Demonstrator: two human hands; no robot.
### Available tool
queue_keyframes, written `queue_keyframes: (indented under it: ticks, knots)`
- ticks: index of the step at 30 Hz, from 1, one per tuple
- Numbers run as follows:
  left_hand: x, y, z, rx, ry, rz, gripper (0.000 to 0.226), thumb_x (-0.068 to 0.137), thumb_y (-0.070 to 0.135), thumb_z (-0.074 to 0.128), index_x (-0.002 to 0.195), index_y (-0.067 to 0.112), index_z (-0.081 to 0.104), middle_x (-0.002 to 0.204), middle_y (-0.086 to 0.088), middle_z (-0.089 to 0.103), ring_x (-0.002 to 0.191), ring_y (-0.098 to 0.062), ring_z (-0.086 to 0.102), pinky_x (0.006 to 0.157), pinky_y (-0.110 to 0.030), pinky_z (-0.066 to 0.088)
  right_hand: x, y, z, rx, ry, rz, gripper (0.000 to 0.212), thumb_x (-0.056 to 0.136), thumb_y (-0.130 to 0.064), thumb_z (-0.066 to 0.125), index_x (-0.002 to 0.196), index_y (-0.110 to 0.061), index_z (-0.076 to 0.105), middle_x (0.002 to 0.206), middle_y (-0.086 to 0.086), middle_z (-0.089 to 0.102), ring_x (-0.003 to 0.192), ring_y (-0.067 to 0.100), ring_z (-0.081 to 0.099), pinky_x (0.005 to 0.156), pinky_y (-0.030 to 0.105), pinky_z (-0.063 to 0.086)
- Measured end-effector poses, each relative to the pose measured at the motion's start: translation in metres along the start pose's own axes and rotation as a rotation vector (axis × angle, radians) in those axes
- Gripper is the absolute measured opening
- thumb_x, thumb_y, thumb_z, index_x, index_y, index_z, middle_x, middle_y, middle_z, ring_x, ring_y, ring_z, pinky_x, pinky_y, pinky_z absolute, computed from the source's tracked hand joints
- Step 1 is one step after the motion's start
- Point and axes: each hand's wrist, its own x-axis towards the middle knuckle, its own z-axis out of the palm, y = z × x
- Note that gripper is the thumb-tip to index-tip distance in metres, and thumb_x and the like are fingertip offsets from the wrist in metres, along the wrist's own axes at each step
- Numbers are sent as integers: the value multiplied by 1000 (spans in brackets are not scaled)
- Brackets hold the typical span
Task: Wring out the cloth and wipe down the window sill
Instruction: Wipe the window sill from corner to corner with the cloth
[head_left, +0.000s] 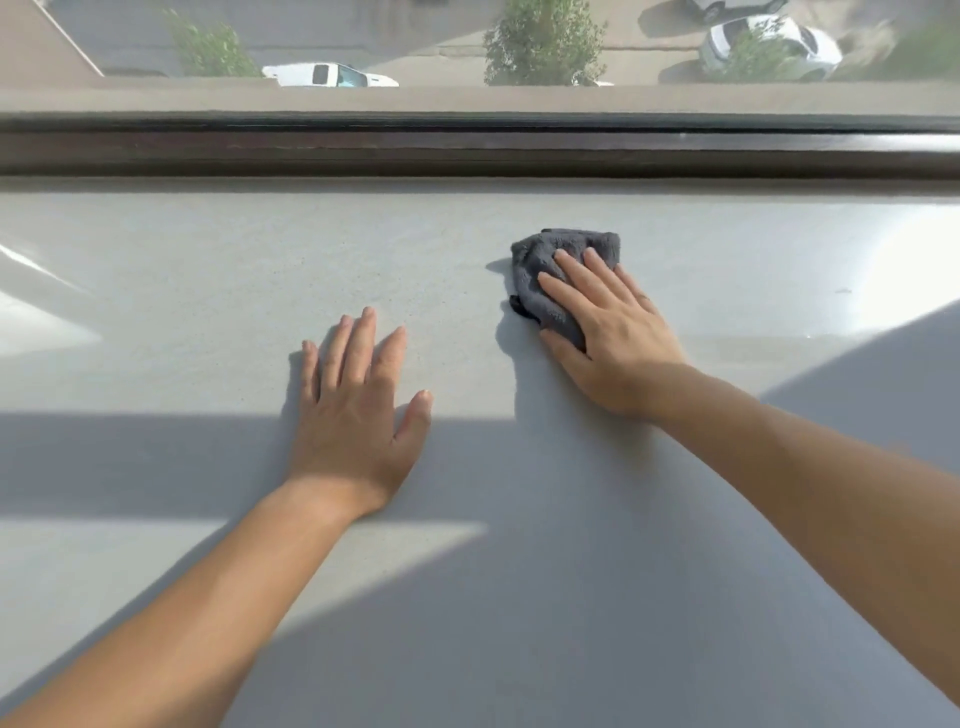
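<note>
My right hand (608, 332) lies flat on the cloth (558, 275), fingers spread and pressing it onto the sill (182, 291), not curled around it. The cloth is bunched, right of centre, nearer the far window frame (467, 150) than the near edge. My left hand (358, 410) rests open and empty on the sill to the cloth's left, palm down, apart from the cloth. I judge the wringing is done, since the cloth is down and no bucket or water shows, and the wiping is under way. The sill right of the cloth looks glossy, perhaps damp; the left looks dull and speckled, so that stretch and the near part probably remain.
</note>
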Motion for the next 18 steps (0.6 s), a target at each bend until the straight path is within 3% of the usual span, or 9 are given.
queue_keyframes:
  ticks: [4, 6, 8, 11, 13, 18]
  knots:
    - [-20, 36, 4, -75, 47, 55, 62, 95, 50, 26, 148, 19, 35, 164, -12, 19, 154, -27, 5, 123, -49, -2, 5, 69, -15, 78, 107, 419, 60, 100, -51, 37, 155, -29, 29, 167, -5, 14, 154, 19, 4, 125, 41, 3]
    - [-34, 61, 12, -141, 22, 31, 61, 96, 51, 26, 149, 22, 35, 165, -9, 15, 154, -23, 1, 123, -47, -5, 1, 60, -12, 83, 128, 485, 60, 99, -50, 36, 155, -27, 29, 167, -3, 12, 154, 22, 2, 125, 42, 2]
    - [-42, 76, 24, -120, 2, -5, 62, 95, 51, 26, 150, 24, 35, 166, -8, 14, 154, -21, 0, 123, -47, -4, -15, 29, -3, 91, 119, 340, 60, 99, -49, 36, 155, -27, 30, 167, -1, 14, 154, 24, 3, 125, 43, 2]
    - [-41, 80, 33, 19, 26, -11, 62, 95, 50, 29, 150, 22, 36, 165, -11, 19, 154, -25, 7, 122, -50, 1, -57, -2, 9, 51, 20, -60, 62, 96, -50, 35, 153, -26, 35, 166, -2, 20, 154, 24, 8, 125, 45, 7]
    - [-39, 81, 33, 49, 26, -14, 63, 94, 50, 29, 150, 21, 37, 165, -12, 19, 154, -25, 7, 122, -50, 1, -58, 18, 3, 37, -33, -138, 62, 96, -50, 34, 154, -28, 34, 166, -5, 17, 154, 19, 6, 125, 39, 3]
    - [-37, 84, 30, 74, 0, -31, 68, 93, 55, 23, 152, 23, 33, 166, -9, 14, 154, -23, 1, 123, -49, -2, -31, 82, -16, 99, 75, 398, 61, 100, -51, 36, 156, -28, 26, 168, -5, 9, 154, 18, -1, 125, 40, -1]
